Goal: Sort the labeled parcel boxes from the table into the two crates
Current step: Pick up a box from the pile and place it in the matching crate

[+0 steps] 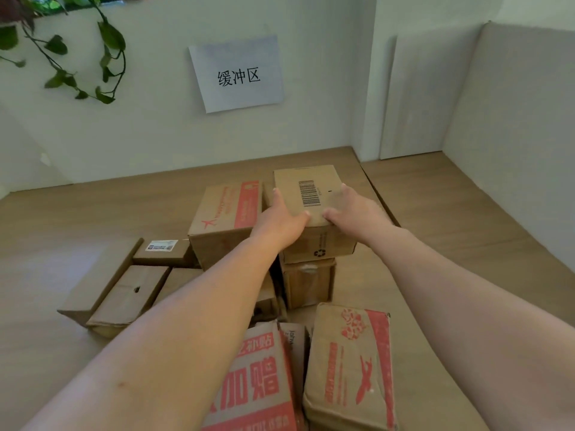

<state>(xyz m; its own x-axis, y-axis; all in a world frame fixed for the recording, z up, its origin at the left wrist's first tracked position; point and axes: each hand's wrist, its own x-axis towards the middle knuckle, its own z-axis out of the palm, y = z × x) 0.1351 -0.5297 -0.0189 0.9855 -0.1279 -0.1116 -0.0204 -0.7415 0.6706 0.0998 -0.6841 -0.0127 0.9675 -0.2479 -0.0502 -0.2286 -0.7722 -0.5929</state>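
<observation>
Gripping barcoded box (311,194) on both sides with left hand (281,214) and right hand (353,209), thumbs on top; directly above a smaller carton (308,283), beside red-printed box (225,209), on wooden table (93,213), under wall sign (238,74).

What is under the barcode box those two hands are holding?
A plain brown box stands beneath the barcode box; its front shows, but its top is covered. Whether the two touch cannot be told.

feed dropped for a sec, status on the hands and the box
Both grip: left hand, right hand on sides of barcode box. It sits on a lower box. A red-printed box close on its left; crates not in view.
</observation>
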